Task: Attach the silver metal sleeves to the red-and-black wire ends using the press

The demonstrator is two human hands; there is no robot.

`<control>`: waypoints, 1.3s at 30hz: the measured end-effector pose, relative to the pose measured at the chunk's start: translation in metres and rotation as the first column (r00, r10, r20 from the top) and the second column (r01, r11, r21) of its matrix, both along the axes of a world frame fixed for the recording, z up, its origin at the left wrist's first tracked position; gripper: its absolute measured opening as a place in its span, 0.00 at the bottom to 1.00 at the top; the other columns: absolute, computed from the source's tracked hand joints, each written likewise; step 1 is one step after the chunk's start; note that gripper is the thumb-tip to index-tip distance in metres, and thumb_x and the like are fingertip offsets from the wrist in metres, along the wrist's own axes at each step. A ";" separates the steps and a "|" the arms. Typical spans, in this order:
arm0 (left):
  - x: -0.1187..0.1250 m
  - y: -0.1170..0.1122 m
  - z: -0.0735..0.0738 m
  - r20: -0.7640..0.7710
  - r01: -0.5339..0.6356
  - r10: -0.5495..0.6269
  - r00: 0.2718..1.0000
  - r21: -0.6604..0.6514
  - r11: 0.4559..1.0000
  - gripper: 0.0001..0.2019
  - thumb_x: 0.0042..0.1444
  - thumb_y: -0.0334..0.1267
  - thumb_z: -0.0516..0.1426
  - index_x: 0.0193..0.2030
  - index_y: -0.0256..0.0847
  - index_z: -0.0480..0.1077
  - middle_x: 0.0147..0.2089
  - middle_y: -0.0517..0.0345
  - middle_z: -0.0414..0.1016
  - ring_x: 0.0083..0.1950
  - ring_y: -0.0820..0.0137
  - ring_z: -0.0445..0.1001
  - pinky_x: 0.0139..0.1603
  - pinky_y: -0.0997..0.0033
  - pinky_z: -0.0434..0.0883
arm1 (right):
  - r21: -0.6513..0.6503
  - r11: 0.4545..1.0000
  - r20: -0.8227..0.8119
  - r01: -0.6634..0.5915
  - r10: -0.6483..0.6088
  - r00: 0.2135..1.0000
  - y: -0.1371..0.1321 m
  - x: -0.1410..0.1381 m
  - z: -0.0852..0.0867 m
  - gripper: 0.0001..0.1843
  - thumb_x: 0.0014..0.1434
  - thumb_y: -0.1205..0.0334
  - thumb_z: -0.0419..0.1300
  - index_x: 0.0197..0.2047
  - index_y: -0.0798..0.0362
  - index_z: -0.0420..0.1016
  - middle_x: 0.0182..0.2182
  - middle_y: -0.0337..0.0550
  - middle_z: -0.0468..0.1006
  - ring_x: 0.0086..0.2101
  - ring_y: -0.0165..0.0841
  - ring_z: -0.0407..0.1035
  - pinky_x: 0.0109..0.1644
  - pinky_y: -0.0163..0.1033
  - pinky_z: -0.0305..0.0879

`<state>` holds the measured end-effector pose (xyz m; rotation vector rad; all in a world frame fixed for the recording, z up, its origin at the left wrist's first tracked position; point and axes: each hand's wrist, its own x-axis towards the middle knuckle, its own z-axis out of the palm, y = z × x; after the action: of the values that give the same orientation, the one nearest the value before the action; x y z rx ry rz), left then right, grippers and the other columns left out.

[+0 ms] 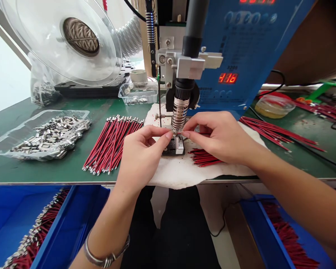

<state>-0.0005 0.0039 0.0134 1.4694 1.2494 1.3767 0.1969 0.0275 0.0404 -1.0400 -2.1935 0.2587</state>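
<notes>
My left hand [145, 149] and my right hand [218, 136] meet under the metal nozzle [180, 112] of a blue bench machine [240, 48]. Both pinch something small at a little fixture [176, 145] below the nozzle; what they hold is too small to name. A fan of red-and-black wires [112, 144] lies left of my left hand. A smaller bunch of red wires [203, 157] lies under my right hand on a white cloth [182, 172].
A clear bag of small metal sleeves [50, 136] lies at the left of the green table [72, 168]. More red wires [277, 132] spread at the right. Blue bins [22, 224] with wires sit below the table edge. A clear reel [67, 37] stands behind.
</notes>
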 end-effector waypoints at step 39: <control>-0.001 0.000 -0.002 0.010 0.032 -0.032 0.999 -0.002 0.999 0.10 0.56 0.46 0.68 0.35 0.41 0.81 0.33 0.58 0.80 0.31 0.75 0.70 0.32 0.76 0.65 | 0.190 0.971 0.136 -0.142 0.117 0.984 0.005 0.009 -0.002 0.06 0.65 0.66 0.62 0.37 0.55 0.80 0.32 0.40 0.82 0.31 0.29 0.72 0.33 0.35 0.63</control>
<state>-0.0017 0.0035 0.0114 1.4730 1.2154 1.3599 0.2062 0.0326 0.0381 -0.8226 -2.3477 0.0312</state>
